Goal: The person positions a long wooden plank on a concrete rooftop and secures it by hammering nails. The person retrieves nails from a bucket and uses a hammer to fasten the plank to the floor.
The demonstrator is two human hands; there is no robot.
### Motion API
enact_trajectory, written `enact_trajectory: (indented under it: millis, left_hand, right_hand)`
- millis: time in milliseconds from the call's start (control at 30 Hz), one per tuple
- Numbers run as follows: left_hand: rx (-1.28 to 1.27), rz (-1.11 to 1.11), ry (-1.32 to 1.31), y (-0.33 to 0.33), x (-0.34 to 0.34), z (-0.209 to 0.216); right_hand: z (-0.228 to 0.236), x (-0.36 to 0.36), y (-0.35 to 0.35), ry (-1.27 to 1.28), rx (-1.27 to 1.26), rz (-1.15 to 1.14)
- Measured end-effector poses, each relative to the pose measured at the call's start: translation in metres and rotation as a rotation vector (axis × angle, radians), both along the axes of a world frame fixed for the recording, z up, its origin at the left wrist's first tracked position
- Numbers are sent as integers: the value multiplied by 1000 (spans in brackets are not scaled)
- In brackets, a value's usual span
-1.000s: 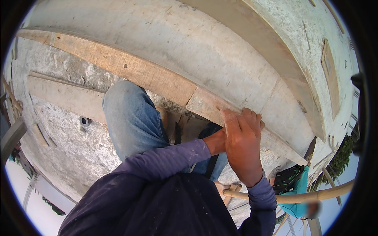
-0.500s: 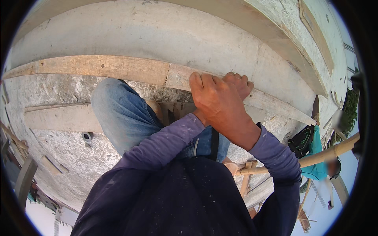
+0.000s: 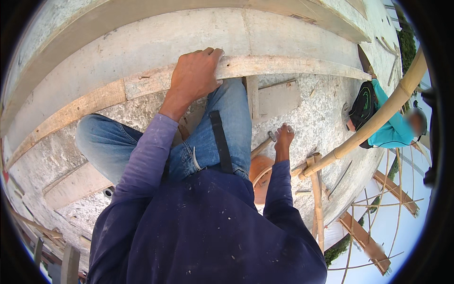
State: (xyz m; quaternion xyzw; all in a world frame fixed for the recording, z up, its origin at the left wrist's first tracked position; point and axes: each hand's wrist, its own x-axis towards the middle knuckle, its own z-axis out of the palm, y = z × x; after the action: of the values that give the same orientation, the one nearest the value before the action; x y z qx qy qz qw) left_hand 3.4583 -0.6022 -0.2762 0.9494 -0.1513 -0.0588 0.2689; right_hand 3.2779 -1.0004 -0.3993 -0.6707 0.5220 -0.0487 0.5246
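My left hand (image 3: 196, 73) is closed over the upper edge of a long, narrow wooden plank (image 3: 279, 65), its fingers hooked behind the wood. A nail (image 3: 144, 77) sticks out of the plank to the left of that hand. Low on the right, my right hand (image 3: 283, 139) is off the plank, beside the head of a hammer (image 3: 271, 136). Its fingers point up and look slightly apart, with nothing visible in them. The hammer's handle runs down towards an orange-brown rounded thing (image 3: 261, 173), partly hidden by my body.
At the plank's far right end, a person in a teal top (image 3: 388, 125) has a hand on it. A bamboo pole (image 3: 373, 128) slants across the right side. Rough concrete (image 3: 321, 104), loose boards (image 3: 75, 184) and a short pipe (image 3: 108, 192) lie around my legs.
My right hand has left the plank and come down to the hammer. The left hand still grips the plank. The view has shifted, bringing the hammer and more scaffolding into sight.
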Motion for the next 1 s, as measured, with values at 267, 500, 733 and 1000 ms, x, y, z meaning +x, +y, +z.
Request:
enact_trajectory:
  millis: [267,500,733,1000]
  left_hand:
    - [-14,13,-26,-1,-1,2]
    - [-66,25,30,-1,4,4]
    - [-70,33,16,-2,8,5]
    - [-60,36,38,-1,7,7]
  right_hand:
    - [-138,-134,53,1000,-486,201]
    - [-92,-131,53,986,-389,190]
    - [-68,-136,37,956,-349,179]
    - [-76,-139,16,844,-312,182]
